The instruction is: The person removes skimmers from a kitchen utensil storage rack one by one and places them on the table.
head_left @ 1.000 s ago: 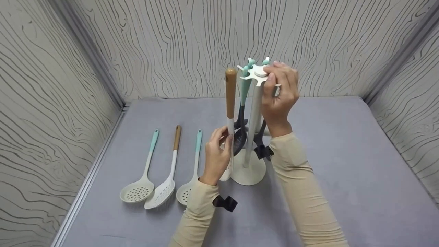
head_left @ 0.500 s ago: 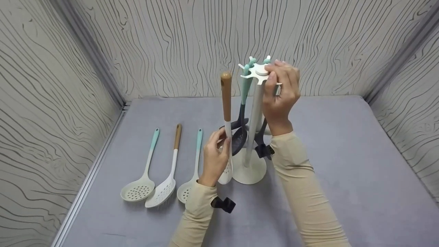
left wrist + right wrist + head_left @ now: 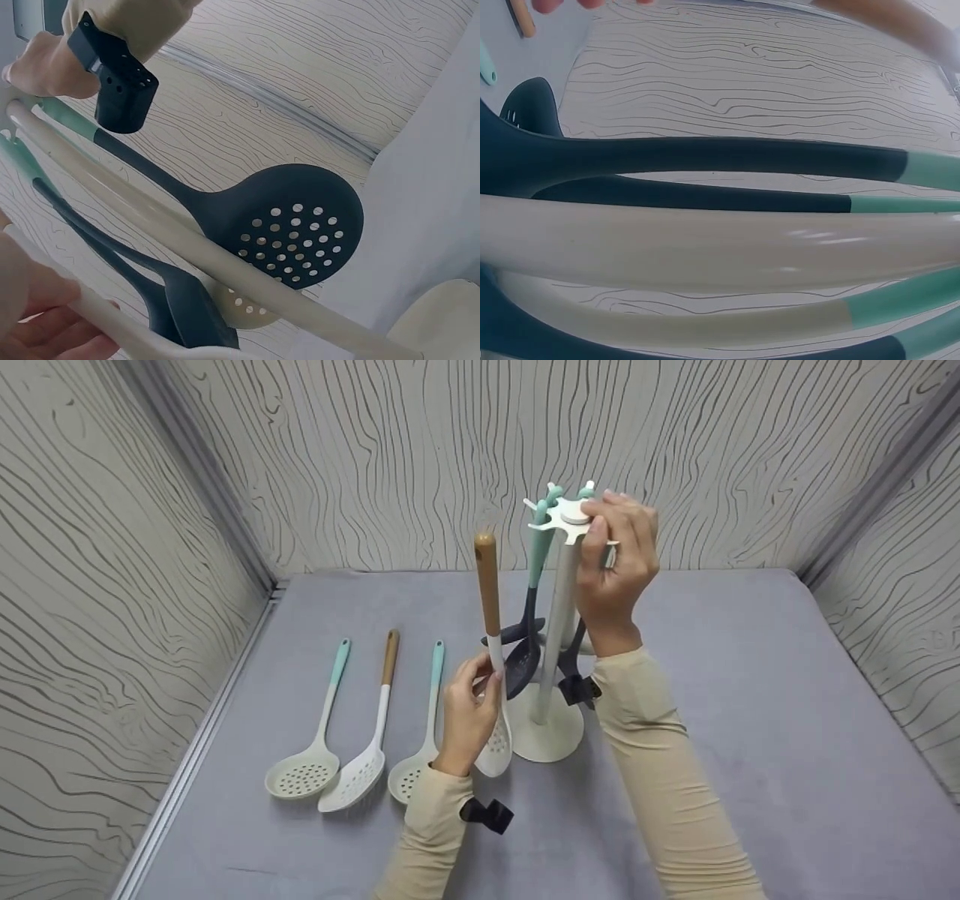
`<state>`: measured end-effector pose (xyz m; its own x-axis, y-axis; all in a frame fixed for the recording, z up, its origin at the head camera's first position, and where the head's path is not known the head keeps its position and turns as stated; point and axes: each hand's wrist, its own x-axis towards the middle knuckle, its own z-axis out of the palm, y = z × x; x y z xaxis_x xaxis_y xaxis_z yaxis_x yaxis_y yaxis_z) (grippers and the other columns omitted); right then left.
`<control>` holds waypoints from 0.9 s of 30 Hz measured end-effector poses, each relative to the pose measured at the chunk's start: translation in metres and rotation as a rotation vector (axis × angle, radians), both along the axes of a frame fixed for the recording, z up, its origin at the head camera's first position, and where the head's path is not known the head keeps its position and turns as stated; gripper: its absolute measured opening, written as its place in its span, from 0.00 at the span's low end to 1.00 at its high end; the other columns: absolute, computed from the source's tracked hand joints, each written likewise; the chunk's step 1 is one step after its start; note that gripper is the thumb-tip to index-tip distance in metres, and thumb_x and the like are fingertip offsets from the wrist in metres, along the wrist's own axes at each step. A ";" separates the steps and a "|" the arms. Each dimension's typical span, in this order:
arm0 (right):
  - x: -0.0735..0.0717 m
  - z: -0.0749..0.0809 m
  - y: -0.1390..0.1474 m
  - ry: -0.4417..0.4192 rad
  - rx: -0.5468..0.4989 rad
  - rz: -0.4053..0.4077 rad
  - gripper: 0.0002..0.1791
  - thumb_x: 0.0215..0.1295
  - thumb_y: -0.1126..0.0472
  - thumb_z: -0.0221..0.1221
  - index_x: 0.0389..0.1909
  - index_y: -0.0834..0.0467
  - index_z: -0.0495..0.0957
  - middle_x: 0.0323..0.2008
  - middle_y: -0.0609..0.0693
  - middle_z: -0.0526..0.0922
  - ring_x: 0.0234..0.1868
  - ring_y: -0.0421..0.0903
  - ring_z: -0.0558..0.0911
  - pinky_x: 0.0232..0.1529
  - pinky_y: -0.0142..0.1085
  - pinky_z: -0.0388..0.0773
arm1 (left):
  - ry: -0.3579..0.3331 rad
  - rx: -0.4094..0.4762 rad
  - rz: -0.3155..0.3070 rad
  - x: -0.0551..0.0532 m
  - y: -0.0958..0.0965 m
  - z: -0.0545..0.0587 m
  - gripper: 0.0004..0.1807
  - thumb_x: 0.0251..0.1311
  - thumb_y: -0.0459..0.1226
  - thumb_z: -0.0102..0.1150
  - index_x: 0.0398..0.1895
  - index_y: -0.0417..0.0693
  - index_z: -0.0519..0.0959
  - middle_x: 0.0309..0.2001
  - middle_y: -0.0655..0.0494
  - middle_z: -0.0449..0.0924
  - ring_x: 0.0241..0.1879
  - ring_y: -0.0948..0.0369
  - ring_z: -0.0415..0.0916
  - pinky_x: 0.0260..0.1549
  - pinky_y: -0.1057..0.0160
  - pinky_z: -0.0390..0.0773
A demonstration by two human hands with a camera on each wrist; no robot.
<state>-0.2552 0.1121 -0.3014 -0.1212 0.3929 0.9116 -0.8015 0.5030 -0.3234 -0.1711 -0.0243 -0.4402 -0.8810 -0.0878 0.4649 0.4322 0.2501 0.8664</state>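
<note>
Beige sleeves (image 3: pixel 675 765) reach over the table (image 3: pixel 787 735); the left hand (image 3: pixel 466 720) pinches a brown-handled skimmer (image 3: pixel 496 647) by its white neck, nearly upright, just left of the rack (image 3: pixel 557 630), whose top the raised right hand (image 3: pixel 621 562) grips between thumb and fingers.

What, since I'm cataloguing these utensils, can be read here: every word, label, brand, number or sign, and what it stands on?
None can be read, including on the raised brown-handled spoon or the stand.
Tiny marks on the black camera: too small to tell whether they are lettering.
Wavy lines on the wall: pattern, not writing.
</note>
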 end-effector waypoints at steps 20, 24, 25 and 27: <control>-0.001 -0.001 -0.001 -0.003 -0.001 -0.001 0.10 0.57 0.70 0.51 0.27 0.68 0.81 0.30 0.63 0.82 0.43 0.55 0.79 0.58 0.40 0.79 | -0.045 -0.012 0.014 0.002 -0.003 -0.009 0.14 0.63 0.26 0.54 0.51 0.28 0.76 0.44 0.36 0.80 0.46 0.47 0.82 0.48 0.62 0.86; -0.001 0.000 0.000 -0.003 0.000 -0.008 0.10 0.56 0.69 0.51 0.28 0.68 0.81 0.30 0.64 0.82 0.43 0.56 0.80 0.58 0.40 0.80 | -0.039 -0.021 0.020 0.002 -0.004 -0.010 0.14 0.63 0.27 0.55 0.50 0.28 0.76 0.43 0.36 0.81 0.46 0.47 0.82 0.48 0.62 0.86; -0.001 0.000 0.000 -0.003 0.000 -0.008 0.10 0.56 0.69 0.51 0.28 0.68 0.81 0.30 0.64 0.82 0.43 0.56 0.79 0.58 0.40 0.80 | -0.039 -0.020 0.021 0.002 -0.004 -0.010 0.14 0.63 0.27 0.55 0.50 0.28 0.76 0.43 0.36 0.81 0.45 0.47 0.82 0.47 0.62 0.86; -0.001 0.000 0.000 -0.003 0.002 -0.008 0.10 0.57 0.70 0.51 0.28 0.68 0.81 0.30 0.64 0.82 0.43 0.56 0.80 0.58 0.40 0.80 | -0.046 -0.020 0.023 0.002 -0.005 -0.011 0.14 0.63 0.27 0.55 0.50 0.28 0.76 0.43 0.36 0.81 0.45 0.47 0.82 0.47 0.62 0.86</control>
